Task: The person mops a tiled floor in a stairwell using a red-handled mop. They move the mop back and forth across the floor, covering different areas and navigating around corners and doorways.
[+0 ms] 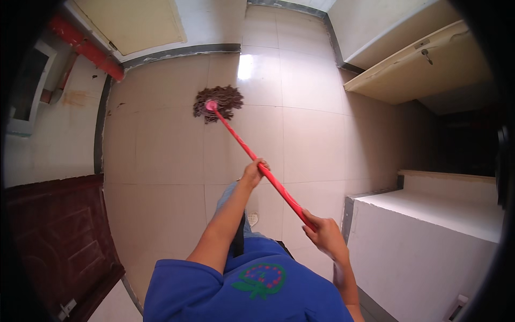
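Note:
A string mop with a red handle (pixel 240 141) slants from the upper left down to the lower right in front of me. Its brown mop head (pixel 226 98) lies spread on the tiled floor (pixel 169 149), joined to the handle by a pink socket (pixel 211 106). My left hand (pixel 253 173) is closed around the middle of the handle. Near the handle's top end, my right hand (pixel 324 233) grips it, close to my body. The palm sides of both hands are partly hidden.
A dark red panelled door (pixel 60 241) stands at the left, below a red pipe (pixel 86 48). On the right, a pale yellow door (pixel 418 60) stands ajar above a dark opening. A white wall corner (pixel 422 237) juts in at the lower right.

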`<move>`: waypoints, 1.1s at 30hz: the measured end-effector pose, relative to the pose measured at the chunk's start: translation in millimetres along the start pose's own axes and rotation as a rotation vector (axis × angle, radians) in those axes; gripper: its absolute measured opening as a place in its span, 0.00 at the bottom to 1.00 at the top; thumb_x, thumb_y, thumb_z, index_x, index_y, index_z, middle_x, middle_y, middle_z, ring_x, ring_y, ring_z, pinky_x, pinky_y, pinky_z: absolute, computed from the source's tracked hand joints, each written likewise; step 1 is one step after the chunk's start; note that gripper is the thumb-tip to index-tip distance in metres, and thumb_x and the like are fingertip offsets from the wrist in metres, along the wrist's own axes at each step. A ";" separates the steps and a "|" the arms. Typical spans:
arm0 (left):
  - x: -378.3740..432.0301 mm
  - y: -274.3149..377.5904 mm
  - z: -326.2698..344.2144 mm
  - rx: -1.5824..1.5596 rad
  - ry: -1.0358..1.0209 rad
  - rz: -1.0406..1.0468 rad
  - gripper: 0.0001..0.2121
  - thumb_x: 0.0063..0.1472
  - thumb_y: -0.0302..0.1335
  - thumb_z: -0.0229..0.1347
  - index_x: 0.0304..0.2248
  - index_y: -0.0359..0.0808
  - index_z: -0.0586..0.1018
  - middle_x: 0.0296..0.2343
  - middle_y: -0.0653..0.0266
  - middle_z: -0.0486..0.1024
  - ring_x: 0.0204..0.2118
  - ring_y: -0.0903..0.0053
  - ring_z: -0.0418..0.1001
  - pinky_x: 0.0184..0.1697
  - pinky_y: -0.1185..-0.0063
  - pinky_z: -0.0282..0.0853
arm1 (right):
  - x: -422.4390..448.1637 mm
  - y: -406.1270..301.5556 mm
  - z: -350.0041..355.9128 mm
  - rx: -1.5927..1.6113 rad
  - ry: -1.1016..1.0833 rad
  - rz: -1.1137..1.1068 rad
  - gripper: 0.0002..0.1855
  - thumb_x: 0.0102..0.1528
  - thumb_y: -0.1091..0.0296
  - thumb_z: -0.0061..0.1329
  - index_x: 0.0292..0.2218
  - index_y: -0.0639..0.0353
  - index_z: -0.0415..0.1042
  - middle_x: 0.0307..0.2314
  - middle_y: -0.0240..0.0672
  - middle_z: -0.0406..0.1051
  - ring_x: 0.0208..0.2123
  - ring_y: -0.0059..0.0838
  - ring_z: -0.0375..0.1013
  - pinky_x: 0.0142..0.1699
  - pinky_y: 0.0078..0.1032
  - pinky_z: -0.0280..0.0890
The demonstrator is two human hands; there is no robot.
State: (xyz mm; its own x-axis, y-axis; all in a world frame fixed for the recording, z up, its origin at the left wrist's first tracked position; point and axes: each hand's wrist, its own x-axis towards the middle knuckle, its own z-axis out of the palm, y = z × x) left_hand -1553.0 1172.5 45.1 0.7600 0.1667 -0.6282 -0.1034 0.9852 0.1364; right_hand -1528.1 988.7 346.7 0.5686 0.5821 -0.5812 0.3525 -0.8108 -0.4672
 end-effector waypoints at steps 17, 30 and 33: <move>26.5 -28.7 8.0 0.470 0.101 -0.293 0.09 0.58 0.26 0.37 0.22 0.32 0.62 0.20 0.60 0.64 0.27 0.71 0.66 0.37 0.72 0.66 | -32.8 44.2 13.6 0.115 0.226 0.201 0.18 0.48 0.67 0.44 0.43 0.50 0.66 0.14 0.45 0.63 0.18 0.40 0.63 0.27 0.28 0.58; -52.4 -274.9 26.8 0.754 -0.134 -0.671 0.06 0.54 0.25 0.42 0.23 0.31 0.65 0.18 0.58 0.67 0.23 0.69 0.71 0.30 0.70 0.72 | -230.5 84.1 88.8 0.540 0.702 0.725 0.14 0.47 0.70 0.46 0.37 0.61 0.70 0.14 0.38 0.68 0.12 0.20 0.63 0.18 0.19 0.58; -110.6 -332.0 27.8 0.869 -0.120 -0.708 0.06 0.54 0.25 0.43 0.24 0.31 0.67 0.19 0.57 0.70 0.23 0.71 0.72 0.28 0.74 0.72 | -287.5 90.6 107.5 0.590 0.969 0.850 0.11 0.47 0.70 0.47 0.33 0.65 0.71 0.13 0.34 0.67 0.12 0.16 0.62 0.17 0.17 0.57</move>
State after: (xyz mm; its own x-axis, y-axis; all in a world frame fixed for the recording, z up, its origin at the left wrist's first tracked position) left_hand -1584.9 825.9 90.5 0.5319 -0.4701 -0.7043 0.8217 0.4874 0.2953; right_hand -1739.6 754.4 399.8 0.8090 -0.5301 -0.2540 -0.5703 -0.6035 -0.5572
